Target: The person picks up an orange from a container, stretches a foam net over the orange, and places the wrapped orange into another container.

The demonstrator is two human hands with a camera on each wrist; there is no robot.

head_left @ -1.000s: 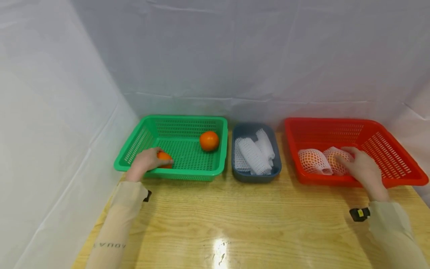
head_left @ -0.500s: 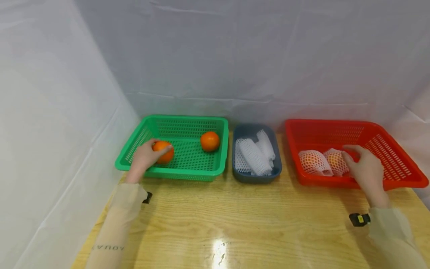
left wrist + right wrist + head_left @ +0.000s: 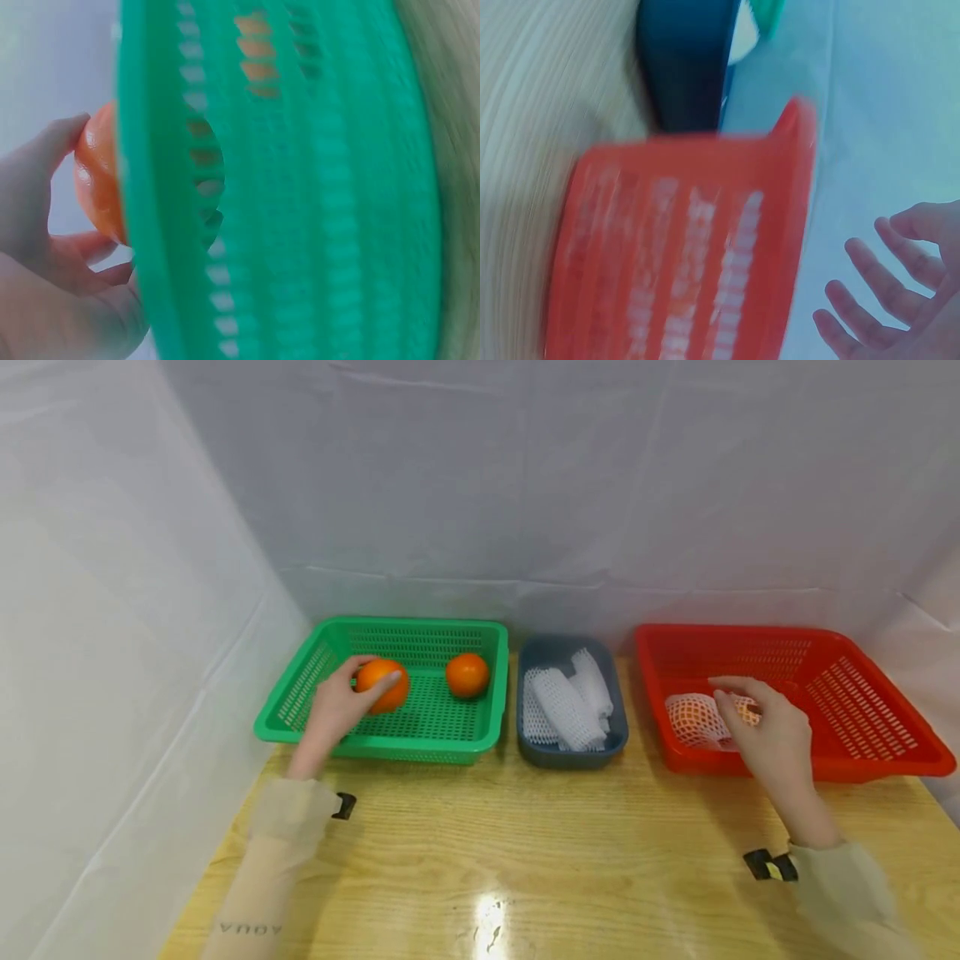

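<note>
My left hand [image 3: 339, 703] holds an orange [image 3: 385, 686] between thumb and fingers, over the green basket [image 3: 420, 746]. In the left wrist view the same orange [image 3: 96, 176] shows above the basket rim, partly hidden by its wall. A second orange [image 3: 467, 675] lies in the basket's right part. My right hand [image 3: 772, 739] is over the red basket [image 3: 870, 693] with nothing in its grasp; the right wrist view shows its fingers [image 3: 885, 277] loosely spread. Below it lie fruits in white foam nets, one netted fruit [image 3: 697, 718] plain to see, the other mostly hidden by the hand.
Between the baskets stands a dark blue bin [image 3: 573, 758] with several white foam net sleeves [image 3: 570, 710]. All three containers stand in a row on a wooden table [image 3: 570, 852], with white sheeting [image 3: 480, 485] behind and to the left.
My left hand has lifted the orange from the green basket's floor and shifted it right. My right hand has let go of the netted fruit, risen and moved left.
</note>
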